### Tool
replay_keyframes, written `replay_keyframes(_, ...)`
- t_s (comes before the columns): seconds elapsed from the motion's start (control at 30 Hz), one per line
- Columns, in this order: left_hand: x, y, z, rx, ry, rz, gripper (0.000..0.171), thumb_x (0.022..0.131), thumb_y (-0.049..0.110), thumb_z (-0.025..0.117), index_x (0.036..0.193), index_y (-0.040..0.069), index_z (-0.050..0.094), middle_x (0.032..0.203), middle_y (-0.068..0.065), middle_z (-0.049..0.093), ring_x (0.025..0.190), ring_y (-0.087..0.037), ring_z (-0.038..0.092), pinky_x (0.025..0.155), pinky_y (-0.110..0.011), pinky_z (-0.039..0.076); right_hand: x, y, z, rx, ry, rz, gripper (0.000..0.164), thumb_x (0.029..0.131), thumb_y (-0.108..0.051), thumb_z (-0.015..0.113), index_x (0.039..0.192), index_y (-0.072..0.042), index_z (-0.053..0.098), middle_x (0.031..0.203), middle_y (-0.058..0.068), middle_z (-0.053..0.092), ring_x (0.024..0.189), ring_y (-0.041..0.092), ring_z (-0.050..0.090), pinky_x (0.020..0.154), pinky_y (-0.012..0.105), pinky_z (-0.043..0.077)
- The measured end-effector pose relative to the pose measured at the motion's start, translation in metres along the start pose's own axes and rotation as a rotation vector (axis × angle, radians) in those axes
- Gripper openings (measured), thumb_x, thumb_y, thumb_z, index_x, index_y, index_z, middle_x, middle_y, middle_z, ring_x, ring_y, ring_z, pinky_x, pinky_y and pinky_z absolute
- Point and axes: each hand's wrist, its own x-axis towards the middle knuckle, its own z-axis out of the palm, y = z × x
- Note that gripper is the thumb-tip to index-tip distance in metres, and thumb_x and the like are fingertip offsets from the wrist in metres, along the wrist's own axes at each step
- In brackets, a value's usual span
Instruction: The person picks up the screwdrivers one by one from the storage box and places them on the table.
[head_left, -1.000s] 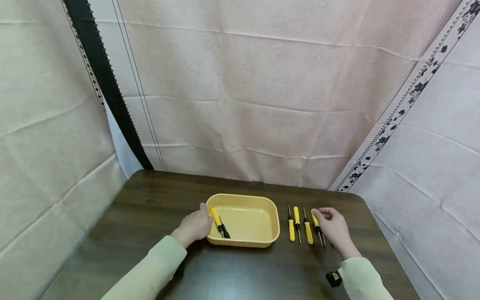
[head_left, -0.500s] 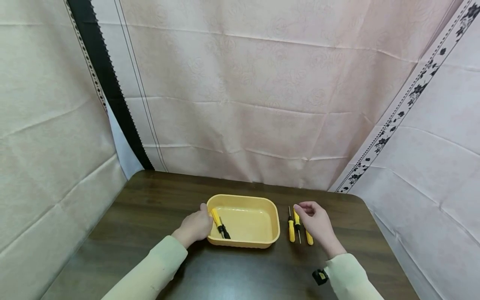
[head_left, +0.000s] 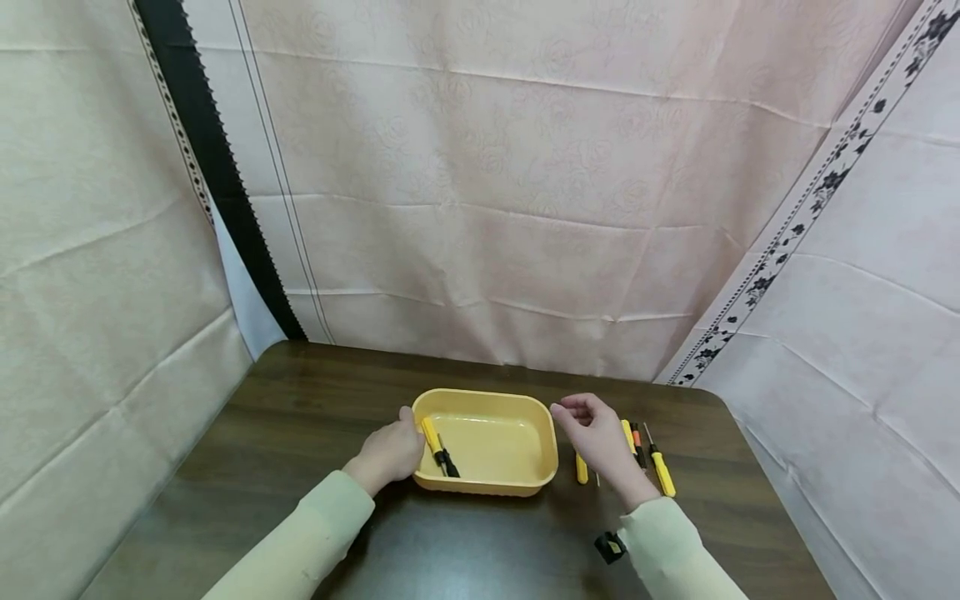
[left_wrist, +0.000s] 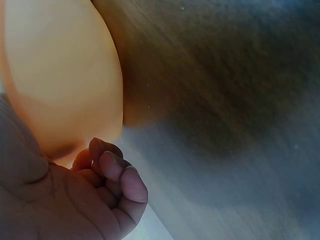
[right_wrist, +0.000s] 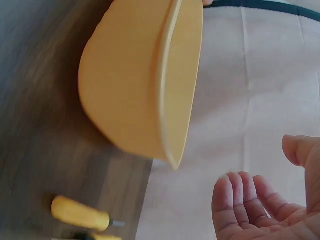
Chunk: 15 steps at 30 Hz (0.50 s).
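Note:
My left hand [head_left: 393,450] grips the left end of a yellow plastic tray [head_left: 517,483], thumb up at the rim. Its fingers [left_wrist: 131,185] curl beside the tray's outer wall in the left wrist view. Two screwdrivers lie inside at the left, one with a yellow handle [head_left: 429,431] and one darker [head_left: 451,463]. My right hand [head_left: 596,433] hovers just off the tray's right rim, thumb and fingers apart with nothing between them. Beneath it, a yellow-handled screwdriver [head_left: 582,469] shows partly; the hand covers others.
Right of my right hand lie more screwdrivers, among them a yellow-handled one [head_left: 662,473] and an orange-and-black one [head_left: 637,440]. The dark wooden table [head_left: 315,392] ends at the back against a hanging pale cloth [head_left: 480,208]. Cloth also hangs at both sides.
My right hand has moved left, from above the row of screwdrivers to the tray's right rim, uncovering the screwdrivers on the far right. My left hand and the tray stay about where they were.

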Motion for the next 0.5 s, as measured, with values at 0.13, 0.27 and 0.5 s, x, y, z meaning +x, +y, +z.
replay_keyframes(0.13,0.000,-0.001,0.000,-0.006,0.002,-0.002,0.044,0.101,0.023,0.039,0.132,-0.007,0.030,0.068,-0.009,0.053,0.055,-0.023,0.051,0.053,-0.036,0.040,-0.001,-0.008,0.018,0.011,-0.032,-0.024,0.042,0.088,-0.044,0.068,0.113,-0.010,0.064,0.098,0.003,0.063,0.088,0.019,0.059,0.075,0.033,0.050)
replay_keyframes(0.27,0.001,-0.002,0.000,-0.003,0.008,0.000,0.045,0.101,0.023,0.038,0.132,-0.007,0.030,0.069,-0.009,0.053,0.056,-0.023,0.052,0.054,-0.036,0.041,-0.002,-0.013,0.038,0.006,-0.087,-0.075,0.036,0.087,-0.038,0.070,0.110,-0.010,0.065,0.093,0.001,0.063,0.084,0.017,0.059,0.073,0.032,0.050)
replay_keyframes(0.5,0.000,-0.002,0.000,0.009,0.001,0.007,0.048,0.101,0.024,0.039,0.135,-0.008,0.027,0.069,-0.008,0.053,0.056,-0.023,0.052,0.054,-0.036,0.041,-0.008,-0.014,0.066,-0.030,-0.196,-0.109,0.038,0.088,-0.037,0.070,0.109,-0.006,0.063,0.089,0.001,0.061,0.081,0.016,0.057,0.069,0.032,0.048)
